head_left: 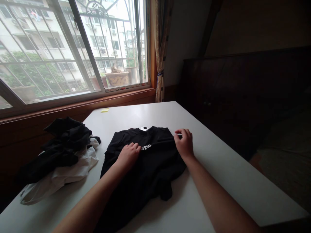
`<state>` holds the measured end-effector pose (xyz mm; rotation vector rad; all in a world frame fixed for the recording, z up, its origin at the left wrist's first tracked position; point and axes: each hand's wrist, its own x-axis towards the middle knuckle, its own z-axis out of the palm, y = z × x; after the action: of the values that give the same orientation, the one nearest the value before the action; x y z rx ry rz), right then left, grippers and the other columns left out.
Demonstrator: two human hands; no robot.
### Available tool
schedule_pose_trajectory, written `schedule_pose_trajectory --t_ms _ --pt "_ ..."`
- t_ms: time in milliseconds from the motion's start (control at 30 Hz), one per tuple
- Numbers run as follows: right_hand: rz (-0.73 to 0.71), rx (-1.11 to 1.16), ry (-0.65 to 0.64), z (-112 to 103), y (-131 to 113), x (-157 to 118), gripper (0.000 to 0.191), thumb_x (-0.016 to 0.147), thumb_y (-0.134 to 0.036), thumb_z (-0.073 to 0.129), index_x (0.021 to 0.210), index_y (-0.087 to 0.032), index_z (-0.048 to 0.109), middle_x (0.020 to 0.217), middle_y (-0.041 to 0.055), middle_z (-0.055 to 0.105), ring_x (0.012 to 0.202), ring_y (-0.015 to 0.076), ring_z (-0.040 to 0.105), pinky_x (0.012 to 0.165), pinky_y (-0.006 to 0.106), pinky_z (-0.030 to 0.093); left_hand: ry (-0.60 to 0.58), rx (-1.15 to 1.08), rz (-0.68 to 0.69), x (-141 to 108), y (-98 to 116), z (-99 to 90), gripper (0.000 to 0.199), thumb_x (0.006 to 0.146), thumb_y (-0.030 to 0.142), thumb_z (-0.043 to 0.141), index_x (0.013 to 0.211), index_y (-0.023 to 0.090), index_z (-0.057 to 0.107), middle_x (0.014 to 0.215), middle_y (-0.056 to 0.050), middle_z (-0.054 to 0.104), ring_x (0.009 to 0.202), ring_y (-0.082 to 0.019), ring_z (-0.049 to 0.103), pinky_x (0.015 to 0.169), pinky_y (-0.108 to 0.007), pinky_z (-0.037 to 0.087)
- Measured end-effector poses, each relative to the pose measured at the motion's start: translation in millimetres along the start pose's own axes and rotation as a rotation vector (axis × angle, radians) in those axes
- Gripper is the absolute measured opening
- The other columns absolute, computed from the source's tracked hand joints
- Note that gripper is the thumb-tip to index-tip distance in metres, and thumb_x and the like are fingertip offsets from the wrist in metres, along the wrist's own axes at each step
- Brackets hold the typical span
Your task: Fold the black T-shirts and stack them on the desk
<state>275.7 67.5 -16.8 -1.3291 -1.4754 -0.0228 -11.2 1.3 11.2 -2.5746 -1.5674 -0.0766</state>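
A black T-shirt [157,161] with white lettering on its chest lies spread on the white table [218,168], its neckline toward the window and its lower part bunched toward me. My left hand [130,154] rests on the chest beside the lettering, its fingers curled down and closed on the cloth. At the shirt's right shoulder, my right hand [186,144] pinches the edge of the fabric between thumb and fingers. A small white shape with a dark oval [144,128] shows at the neckline; I cannot tell what it is.
A heap of black clothes [65,142] and a white garment [73,170] lies at the table's left edge. A yellow slip [104,110] is near the far left corner. Beyond stand a barred window [97,48] and a tied curtain [160,64]. Dark furniture [230,90] fills the right.
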Motion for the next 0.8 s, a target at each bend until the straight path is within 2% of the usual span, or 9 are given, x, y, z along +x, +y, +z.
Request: schedule_pose_trajectory --t_ms 133,267,400,433,500,533,600,733,800 --pt "-0.196 0.129 -0.274 -4.8 -23.3 -5.1 0.015 0.091 -0.020 0.051 0.093 -0.025 0.065 0.095 0.0071 0.066 0.096 0.0259 0.061 0.093 0.044 0.049 0.061 -0.007 -0.027 -0.3 -0.4 -2.1 0.017 0.093 0.009 0.050 0.094 0.018 0.063 0.097 -0.009 0.064 0.090 -0.025 0.060 0.079 -0.036 0.047" --pt "-0.356 0.250 -0.525 -9.6 -44.4 -11.1 0.024 0.092 -0.030 0.060 0.114 -0.029 0.068 0.112 0.0067 0.069 0.109 0.0271 0.061 0.099 0.047 0.049 0.211 -0.112 -0.126 -3.5 -3.0 -25.3 0.016 0.098 0.016 0.043 0.103 0.021 0.057 0.104 -0.008 0.062 0.089 -0.022 0.061 0.075 -0.032 0.048" --pt "-0.429 0.326 -0.660 -9.9 -58.6 -17.4 0.061 0.080 -0.043 0.076 0.136 -0.029 0.058 0.130 0.0079 0.065 0.116 0.0305 0.059 0.101 0.048 0.048 0.577 -0.678 -0.229 -5.1 8.6 -66.4 0.009 0.098 0.023 0.044 0.103 0.023 0.052 0.096 -0.003 0.064 0.083 -0.019 0.062 0.074 -0.030 0.050" --pt "-0.405 0.353 -0.683 -9.1 -60.9 -19.5 0.057 0.082 -0.044 0.074 0.134 -0.028 0.060 0.126 0.0073 0.067 0.111 0.0297 0.062 0.097 0.046 0.050 0.644 -0.820 -0.258 -4.9 13.5 -76.4 0.009 0.098 0.025 0.045 0.104 0.023 0.051 0.092 -0.002 0.064 0.081 -0.018 0.062 0.072 -0.029 0.050" --pt "-0.291 0.414 -0.711 -7.1 -64.4 -24.5 0.033 0.090 -0.042 0.064 0.118 -0.025 0.069 0.103 0.0043 0.073 0.091 0.0251 0.067 0.083 0.040 0.053 0.713 -1.046 -0.282 -4.3 23.2 -91.7 0.011 0.099 0.031 0.046 0.106 0.023 0.051 0.091 -0.001 0.064 0.081 -0.018 0.063 0.071 -0.029 0.051" --pt "-0.211 0.450 -0.711 -6.2 -65.8 -27.1 0.025 0.094 -0.041 0.059 0.106 -0.023 0.072 0.090 0.0022 0.073 0.079 0.0223 0.066 0.074 0.036 0.053 0.716 -1.129 -0.271 -4.2 27.4 -96.0 0.014 0.100 0.035 0.045 0.108 0.024 0.050 0.096 -0.001 0.065 0.085 -0.018 0.064 0.074 -0.030 0.052" --pt "-0.035 0.553 -0.678 -5.1 -68.5 -31.8 0.028 0.097 -0.042 0.055 0.090 -0.021 0.071 0.074 -0.0002 0.068 0.067 0.0191 0.062 0.064 0.033 0.050 0.648 -1.218 -0.216 -5.6 33.8 -96.9 0.024 0.100 0.040 0.048 0.117 0.024 0.048 0.111 -0.004 0.065 0.101 -0.021 0.064 0.086 -0.034 0.053" --pt "0.258 0.853 -0.541 -5.8 -77.0 -38.0 0.024 0.094 -0.043 0.062 0.098 -0.021 0.071 0.086 0.0010 0.072 0.077 0.0202 0.063 0.068 0.032 0.051 0.264 -1.281 -0.140 -17.7 39.6 -71.4 0.074 0.083 0.041 0.076 0.142 0.023 0.034 0.128 -0.012 0.061 0.114 -0.029 0.062 0.096 -0.042 0.052" --pt "0.319 0.970 -0.538 -7.3 -84.3 -40.0 0.023 0.093 -0.041 0.063 0.102 -0.022 0.071 0.091 0.0019 0.072 0.081 0.0203 0.064 0.071 0.033 0.052 0.112 -1.353 -0.135 -26.8 41.4 -51.6 0.083 0.076 0.038 0.083 0.142 0.020 0.037 0.127 -0.014 0.062 0.114 -0.033 0.063 0.095 -0.045 0.053"
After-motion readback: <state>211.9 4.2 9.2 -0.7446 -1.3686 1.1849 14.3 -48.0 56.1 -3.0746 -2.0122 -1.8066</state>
